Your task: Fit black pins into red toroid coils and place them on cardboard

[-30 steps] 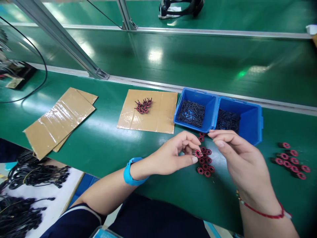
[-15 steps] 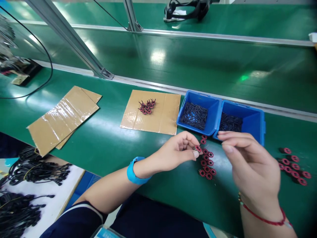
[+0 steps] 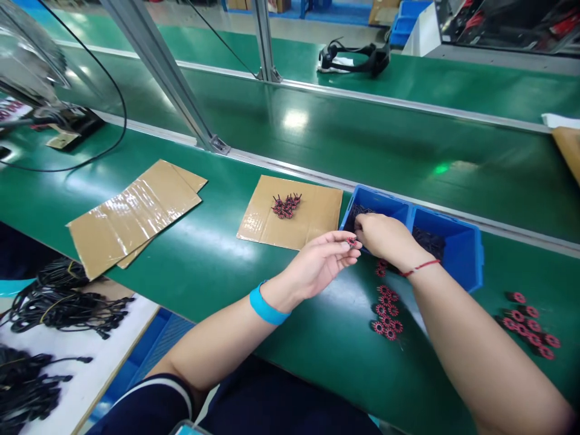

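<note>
My left hand (image 3: 324, 260) pinches a small red-and-black wound ring coil (image 3: 351, 243) between thumb and fingertips, just in front of the left blue bin (image 3: 385, 202). My right hand (image 3: 385, 238) reaches over that bin's front wall. Its fingertips dip among short black tube pieces (image 3: 360, 209) and are mostly hidden, so what they grip does not show. Below the hands, several loose ring coils (image 3: 386, 311) lie clustered on the green bench. On a cardboard sheet (image 3: 312, 220), more coils (image 3: 286, 206) sit bunched with dark leads sticking up.
The right blue bin (image 3: 462, 254) also holds black pieces. Another group of ring coils (image 3: 532, 326) lies at the bench's right. Overlapping cardboard sheets (image 3: 136, 211) rest on the left, near a metal post (image 3: 181, 90). Bundled black cables (image 3: 63, 302) lie at lower left.
My right hand has moved left and forward, from above the bench into the left blue bin. My left hand, with the ring coil, has shifted slightly toward that bin. The camera view has tilted up.
</note>
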The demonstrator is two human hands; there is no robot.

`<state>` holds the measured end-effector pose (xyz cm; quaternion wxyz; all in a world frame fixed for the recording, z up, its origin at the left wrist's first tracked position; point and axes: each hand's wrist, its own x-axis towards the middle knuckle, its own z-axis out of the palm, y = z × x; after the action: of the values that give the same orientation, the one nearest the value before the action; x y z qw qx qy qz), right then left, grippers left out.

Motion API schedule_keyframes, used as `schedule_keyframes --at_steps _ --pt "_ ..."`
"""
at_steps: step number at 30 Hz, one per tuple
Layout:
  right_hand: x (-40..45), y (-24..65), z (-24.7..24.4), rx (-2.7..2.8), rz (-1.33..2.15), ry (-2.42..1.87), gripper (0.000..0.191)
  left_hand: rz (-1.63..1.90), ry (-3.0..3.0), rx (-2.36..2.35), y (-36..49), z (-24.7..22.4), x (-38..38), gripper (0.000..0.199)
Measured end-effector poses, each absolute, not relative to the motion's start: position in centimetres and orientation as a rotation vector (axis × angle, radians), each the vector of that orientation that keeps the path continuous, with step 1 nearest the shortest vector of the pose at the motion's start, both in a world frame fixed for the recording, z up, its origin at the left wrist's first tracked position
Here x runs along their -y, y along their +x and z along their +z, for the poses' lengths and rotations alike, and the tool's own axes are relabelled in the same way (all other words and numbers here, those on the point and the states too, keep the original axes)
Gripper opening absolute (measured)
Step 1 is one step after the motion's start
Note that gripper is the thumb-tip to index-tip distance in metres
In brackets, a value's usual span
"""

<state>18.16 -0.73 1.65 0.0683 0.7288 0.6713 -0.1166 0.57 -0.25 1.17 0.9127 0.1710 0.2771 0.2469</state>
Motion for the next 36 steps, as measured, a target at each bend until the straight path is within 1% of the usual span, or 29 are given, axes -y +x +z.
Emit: schedule_keyframes --at_steps 3,9,14,16,20,25,27,31,33,36 --pt "1.0 18.6 2.0 -1.989 -0.356 2.23 0.029 0.545 0.337 -0.587 0.5 1.3 0.0 0.015" --pt "1.4 19.4 2.3 -1.992 -0.384 2.261 0.03 0.612 0.363 -0.603 0.1 1.7 -0.4 0.014" --pt "0.9 19.0 1.2 -2.041 -0.437 2.195 0.02 0.637 0.383 -0.623 0.3 1.4 -0.6 0.014" --pt "0.9 19.1 1.2 -2.071 -0.445 2.215 0.02 0.636 0.383 -0.632 0.4 1.3 -0.6 0.014" --pt "1.3 19.9 1.9 -2.151 -0.452 2.348 0.023 0.629 0.386 -0.624 0.4 1.3 -0.3 0.014" --pt "2.2 21.5 2.7 -2.181 -0.526 2.619 0.021 0.596 0.436 -0.603 0.4 1.4 0.2 0.013" --pt "2.7 21.7 2.8 -2.176 -0.722 2.801 0.02 0.584 0.466 -0.588 0.4 1.4 0.4 0.013" --pt "4.2 21.0 3.5 -2.06 -1.539 3.227 0.014 0.562 0.538 -0.558 0.3 1.6 0.8 0.014" --pt "5.3 20.2 3.9 -1.937 -1.847 3.305 0.014 0.547 0.576 -0.537 0.1 1.8 1.1 0.015" --pt "7.3 18.9 4.2 -1.808 -2.157 3.351 0.013 0.514 0.601 -0.5 -0.1 2.2 1.5 0.017"
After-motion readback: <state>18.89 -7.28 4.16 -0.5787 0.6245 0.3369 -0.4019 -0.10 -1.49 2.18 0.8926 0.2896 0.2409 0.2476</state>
